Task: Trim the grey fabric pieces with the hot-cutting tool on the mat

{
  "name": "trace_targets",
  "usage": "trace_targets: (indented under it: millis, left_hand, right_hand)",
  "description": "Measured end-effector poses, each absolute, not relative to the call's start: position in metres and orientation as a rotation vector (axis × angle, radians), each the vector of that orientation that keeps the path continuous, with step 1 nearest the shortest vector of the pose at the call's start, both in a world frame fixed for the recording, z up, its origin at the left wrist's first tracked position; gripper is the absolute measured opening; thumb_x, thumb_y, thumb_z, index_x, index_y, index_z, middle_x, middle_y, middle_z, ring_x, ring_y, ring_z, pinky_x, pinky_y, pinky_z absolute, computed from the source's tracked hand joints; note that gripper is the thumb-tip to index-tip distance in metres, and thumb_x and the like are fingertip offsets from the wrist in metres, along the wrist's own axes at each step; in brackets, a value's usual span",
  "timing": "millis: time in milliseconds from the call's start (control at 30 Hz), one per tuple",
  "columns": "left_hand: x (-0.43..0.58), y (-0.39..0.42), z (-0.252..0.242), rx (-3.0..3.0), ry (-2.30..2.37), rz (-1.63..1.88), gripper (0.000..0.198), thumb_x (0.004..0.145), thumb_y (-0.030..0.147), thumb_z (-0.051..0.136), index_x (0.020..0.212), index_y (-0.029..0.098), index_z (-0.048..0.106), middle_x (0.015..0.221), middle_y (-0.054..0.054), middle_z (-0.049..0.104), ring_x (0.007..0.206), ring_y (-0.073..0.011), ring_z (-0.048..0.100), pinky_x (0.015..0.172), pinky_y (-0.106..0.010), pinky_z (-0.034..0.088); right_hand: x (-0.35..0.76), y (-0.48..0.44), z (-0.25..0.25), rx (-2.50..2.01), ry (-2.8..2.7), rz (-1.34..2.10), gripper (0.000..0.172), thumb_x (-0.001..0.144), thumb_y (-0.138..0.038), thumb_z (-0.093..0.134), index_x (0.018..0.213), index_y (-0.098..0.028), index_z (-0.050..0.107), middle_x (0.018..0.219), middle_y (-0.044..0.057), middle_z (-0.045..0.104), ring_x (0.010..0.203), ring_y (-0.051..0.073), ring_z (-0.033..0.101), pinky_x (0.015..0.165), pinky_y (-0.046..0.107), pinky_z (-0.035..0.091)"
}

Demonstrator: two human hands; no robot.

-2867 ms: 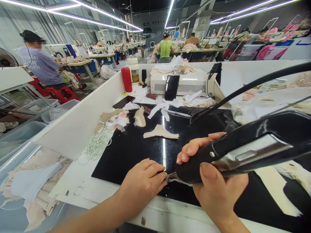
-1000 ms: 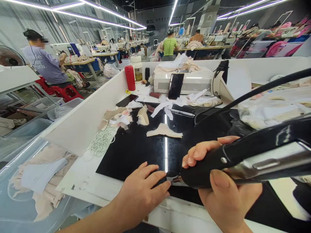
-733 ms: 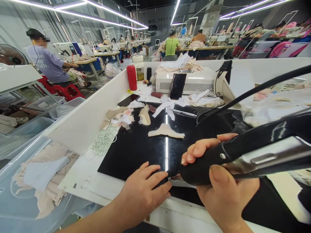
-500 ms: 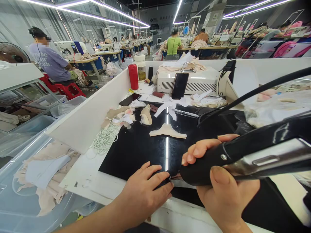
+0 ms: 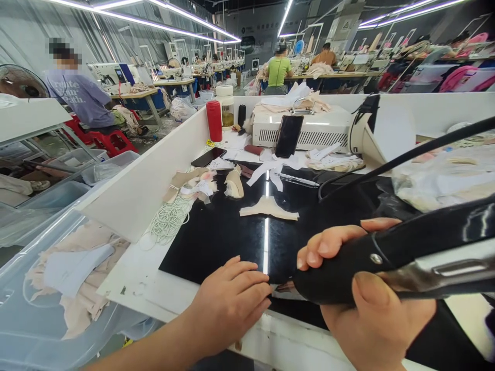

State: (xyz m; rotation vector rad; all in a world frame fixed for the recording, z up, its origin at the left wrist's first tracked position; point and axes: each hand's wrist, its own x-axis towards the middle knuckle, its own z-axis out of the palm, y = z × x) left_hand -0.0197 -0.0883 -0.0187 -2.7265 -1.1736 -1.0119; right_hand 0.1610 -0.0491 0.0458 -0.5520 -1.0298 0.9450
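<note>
My left hand (image 5: 235, 301) lies palm down at the near edge of a glossy black board (image 5: 216, 242), fingers stretched and close together. It holds nothing that I can see. My right hand (image 5: 371, 309) grips the rounded end of a black tool with a silver metal part and a rivet (image 5: 386, 263), fingers over the top and thumb at the near side. The tool's exact kind is unclear, and its far end runs out of view at right. Beyond the hands, a beige curved fabric piece (image 5: 269, 208) rests on the board, below white paper strips (image 5: 274, 171) and a pen (image 5: 299, 180).
Coiled pale cord (image 5: 168, 221) and fabric scraps (image 5: 195, 183) lie at left. A phone (image 5: 289, 136) leans against a white vented machine (image 5: 325, 129) near a red bottle (image 5: 214, 121). A black cable (image 5: 417, 149) arches at right. A bin (image 5: 23, 330) holds fabric. People sit at sewing tables beyond.
My right hand and the black tool have moved right and slightly down, away from my left hand. My left hand has stayed at the board's edge, its fingers drawn closer together.
</note>
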Motion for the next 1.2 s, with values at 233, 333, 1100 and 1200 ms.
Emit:
trace_targets:
  millis: [233, 333, 1100, 1200]
  left_hand:
    - [-0.018, -0.086, -0.019, -2.748, -1.208, -1.038, 0.016, 0.110, 0.019, 0.053, 0.114, 0.017, 0.069, 0.111, -0.002, 0.081, 0.108, -0.0199, 0.075, 0.108, -0.040, 0.056]
    - [-0.018, -0.084, -0.018, -2.754, -1.183, -1.010, 0.018, 0.110, 0.019, 0.055, 0.118, 0.018, 0.071, 0.113, -0.003, 0.080, 0.107, -0.0218, 0.073, 0.101, -0.040, 0.059]
    - [-0.005, 0.017, 0.003, -3.719, -0.678, -0.382, 0.060, 0.099, 0.039, 0.078, 0.151, 0.025, 0.052, 0.151, -0.014, 0.064, 0.157, -0.0309, 0.043, 0.133, -0.061, 0.021]
    - [-0.005, 0.017, 0.002, -3.765, -0.723, -0.382, 0.063, 0.094, 0.044, 0.083, 0.147, 0.025, 0.055, 0.148, -0.014, 0.066, 0.157, -0.0325, 0.044, 0.133, -0.063, 0.016]
  right_hand:
    - [0.161, -0.055, 0.045, -0.548, -1.048, 0.973, 0.040, 0.087, -0.038, 0.088, 0.116, -0.029, 0.062, 0.082, -0.004, 0.068, 0.067, 0.016, 0.063, 0.059, 0.031, 0.062]
    - [0.159, -0.055, 0.042, -0.563, -1.058, 0.948, 0.036, 0.090, -0.036, 0.085, 0.116, -0.029, 0.062, 0.082, -0.003, 0.068, 0.067, 0.017, 0.065, 0.060, 0.032, 0.062]
    - [0.195, -0.036, 0.050, -0.707, -0.940, 0.729, 0.042, 0.080, -0.039, 0.091, 0.111, -0.028, 0.066, 0.079, -0.004, 0.070, 0.061, 0.018, 0.066, 0.055, 0.032, 0.060]
    - [0.192, -0.035, 0.044, -0.702, -0.963, 0.733, 0.041, 0.083, -0.039, 0.090, 0.113, -0.028, 0.065, 0.081, -0.004, 0.070, 0.064, 0.017, 0.066, 0.058, 0.032, 0.059]
